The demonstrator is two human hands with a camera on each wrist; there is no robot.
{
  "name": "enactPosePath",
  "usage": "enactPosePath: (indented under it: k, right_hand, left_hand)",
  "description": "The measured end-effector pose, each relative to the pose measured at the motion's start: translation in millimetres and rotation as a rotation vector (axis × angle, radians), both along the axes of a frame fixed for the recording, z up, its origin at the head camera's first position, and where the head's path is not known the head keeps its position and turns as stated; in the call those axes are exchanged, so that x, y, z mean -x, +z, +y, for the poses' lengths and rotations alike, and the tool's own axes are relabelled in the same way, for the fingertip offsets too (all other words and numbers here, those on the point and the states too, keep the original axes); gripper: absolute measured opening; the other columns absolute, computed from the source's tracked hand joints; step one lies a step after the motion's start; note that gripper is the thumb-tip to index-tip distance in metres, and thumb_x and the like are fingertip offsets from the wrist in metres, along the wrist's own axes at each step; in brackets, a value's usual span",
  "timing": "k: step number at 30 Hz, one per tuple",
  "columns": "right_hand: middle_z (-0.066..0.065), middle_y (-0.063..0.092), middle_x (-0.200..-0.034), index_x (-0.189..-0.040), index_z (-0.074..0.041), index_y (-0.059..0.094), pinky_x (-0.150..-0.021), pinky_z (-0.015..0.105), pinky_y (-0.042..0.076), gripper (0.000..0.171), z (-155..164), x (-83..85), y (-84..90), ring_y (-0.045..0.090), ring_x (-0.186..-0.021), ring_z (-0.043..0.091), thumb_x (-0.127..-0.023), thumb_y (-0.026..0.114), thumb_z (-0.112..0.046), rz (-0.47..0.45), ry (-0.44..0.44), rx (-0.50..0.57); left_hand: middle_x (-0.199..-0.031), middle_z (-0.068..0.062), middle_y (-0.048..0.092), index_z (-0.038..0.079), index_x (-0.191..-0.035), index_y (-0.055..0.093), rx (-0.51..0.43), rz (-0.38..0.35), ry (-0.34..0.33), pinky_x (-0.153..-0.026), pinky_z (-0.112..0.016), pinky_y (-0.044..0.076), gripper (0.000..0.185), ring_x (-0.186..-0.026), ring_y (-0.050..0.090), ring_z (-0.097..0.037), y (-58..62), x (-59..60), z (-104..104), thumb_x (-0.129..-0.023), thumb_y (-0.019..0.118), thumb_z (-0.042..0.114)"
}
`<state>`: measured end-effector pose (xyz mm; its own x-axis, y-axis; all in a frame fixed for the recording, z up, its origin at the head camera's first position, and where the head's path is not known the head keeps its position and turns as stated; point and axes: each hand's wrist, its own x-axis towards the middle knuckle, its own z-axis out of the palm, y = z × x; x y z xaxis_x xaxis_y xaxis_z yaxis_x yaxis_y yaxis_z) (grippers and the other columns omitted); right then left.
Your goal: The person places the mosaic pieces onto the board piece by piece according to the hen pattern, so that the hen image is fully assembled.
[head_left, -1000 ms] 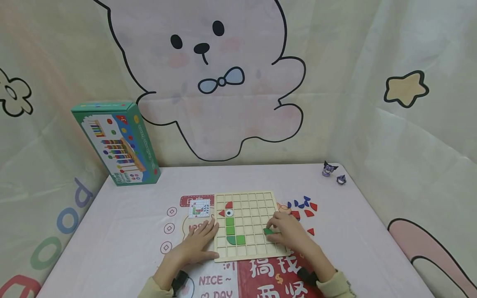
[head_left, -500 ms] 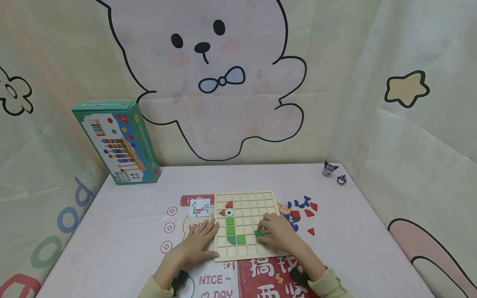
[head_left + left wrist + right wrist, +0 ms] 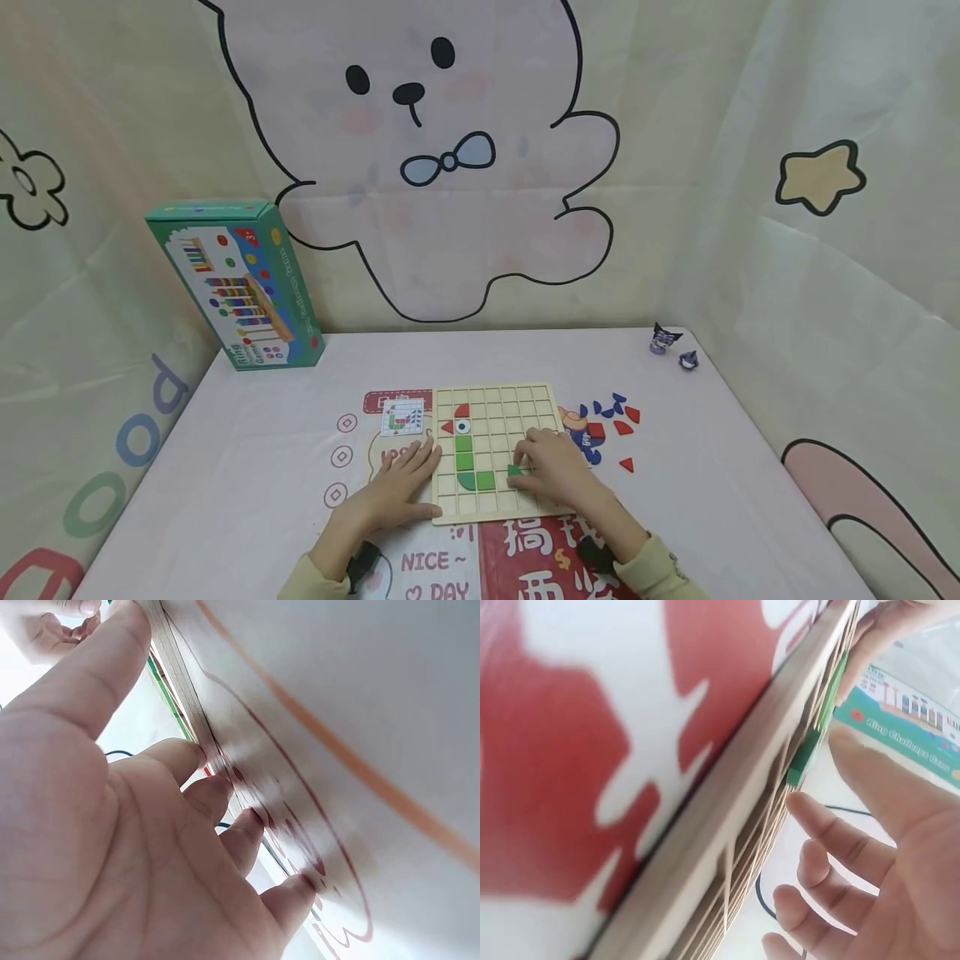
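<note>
Head view: two hands work at one cream grid board [image 3: 513,417], which lies on a printed mat [image 3: 491,575] on a white desk [image 3: 247,467]. The left hand [image 3: 395,492] is spread flat, fingers extended along the board's left edge and thumb at the near left corner. Well apart from it, the right hand [image 3: 557,469] pinches one green piece [image 3: 513,471] between thumb and fingers, just right of the board's middle; the right wrist view shows that piece low at the board's surface.

Seven other pieces sit on the board's left side: one red quarter-round [image 3: 462,410], one red triangle [image 3: 447,427], one white eye tile [image 3: 462,426], three green squares [image 3: 486,480] and one green quarter-round [image 3: 467,481].

One small pattern card [image 3: 402,417] lies just left of the board. To the board's right are at least three loose red pieces [image 3: 623,427] and several blue pieces [image 3: 607,412], too small and overlapping to count. Farther back stand one green game box [image 3: 255,283] at the left and two small figurines [image 3: 664,339] at the right.
</note>
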<state>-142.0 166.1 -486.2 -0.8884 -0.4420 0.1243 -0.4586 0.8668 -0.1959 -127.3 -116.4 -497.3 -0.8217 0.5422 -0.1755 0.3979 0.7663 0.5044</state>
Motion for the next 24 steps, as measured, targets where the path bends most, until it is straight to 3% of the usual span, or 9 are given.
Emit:
enactPosePath:
  k: [9,19,24]
  right_hand:
    - [-0.008,0.056,-0.083,-0.087,-0.021,0.070,-0.066,0.026,0.036,0.016,12.1,5.5,-2.6,0.046,-0.071,0.007,-0.076,0.073,-0.032,0.020,0.030,0.051]
    - [-0.010,0.055,-0.083,-0.093,-0.023,0.070,-0.066,0.025,0.036,0.015,13.6,5.7,-1.2,0.042,-0.069,0.004,-0.078,0.072,-0.025,0.015,0.048,0.039]
    - [-0.009,0.053,-0.085,-0.101,-0.025,0.070,-0.064,0.022,0.037,0.022,13.6,8.0,-1.3,0.041,-0.071,0.005,-0.079,0.072,-0.024,-0.007,0.108,0.042]
  left_hand:
    - [-0.154,-0.014,0.016,0.008,-0.147,0.024,-0.027,0.009,-0.007,-0.109,-0.063,0.004,0.089,-0.141,0.012,-0.039,-3.0,0.1,0.0,-0.080,0.060,0.054]
    - [-0.155,-0.010,0.012,0.011,-0.148,0.021,-0.008,0.011,-0.006,-0.111,-0.060,0.003,0.090,-0.142,0.010,-0.035,-7.7,0.3,-1.1,-0.080,0.059,0.056]
    - [-0.155,-0.010,0.013,0.012,-0.148,0.020,-0.016,0.019,-0.004,-0.111,-0.060,0.003,0.090,-0.142,0.010,-0.034,-8.5,0.4,-2.1,-0.080,0.059,0.057]
